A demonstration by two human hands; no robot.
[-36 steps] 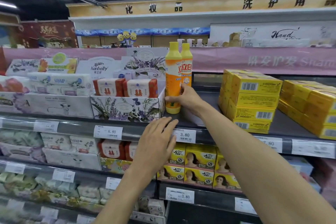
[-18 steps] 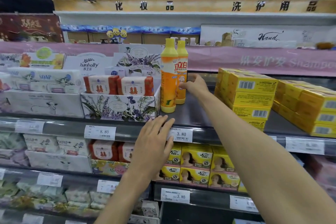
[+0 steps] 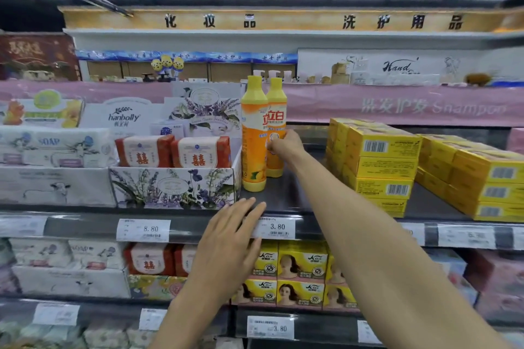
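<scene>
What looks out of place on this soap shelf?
The front bottle and rear bottle are the only bottles among boxed soaps, standing between the floral soap tray and the yellow boxes. The right hand grips the rear bottle. Nothing spilled or tipped.

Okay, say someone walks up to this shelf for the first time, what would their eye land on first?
Two tall orange bottles with yellow caps stand mid-shelf: the front bottle and, close behind it, the rear bottle, which the right hand grips. The left hand lies flat against the shelf edge at the 3.80 price tag. Stacked yellow boxes fill the shelf to the right.
</scene>
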